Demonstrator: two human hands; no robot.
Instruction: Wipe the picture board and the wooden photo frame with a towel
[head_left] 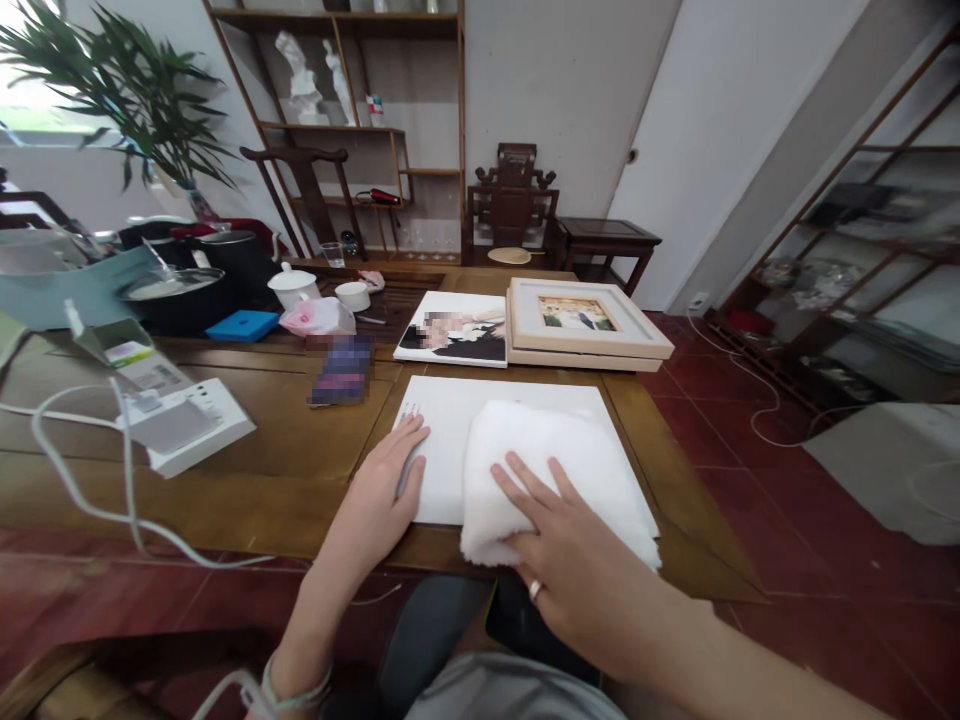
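My left hand [386, 490] rests on the left edge of a flat white panel [442, 440], its fingers stretched out and the thumb apart. The panel lies on the wooden table near its front edge. Over the panel's right part is a folded, fluffy white towel [562, 435]. My right hand [562, 540] has its fingers spread on top of the towel and the thumb at its front edge, gripping it. The towel's near edge reaches past the panel's front. Whatever lies beneath the towel is hidden.
Behind the panel lie a photo print [457, 340] and stacked light wood frames [585, 315]. To the left are a white box [199, 425] with a white cable [67, 480], a blue box [242, 325], a pink bag [319, 317] and a black pot [176, 300] on the wooden table [300, 470].
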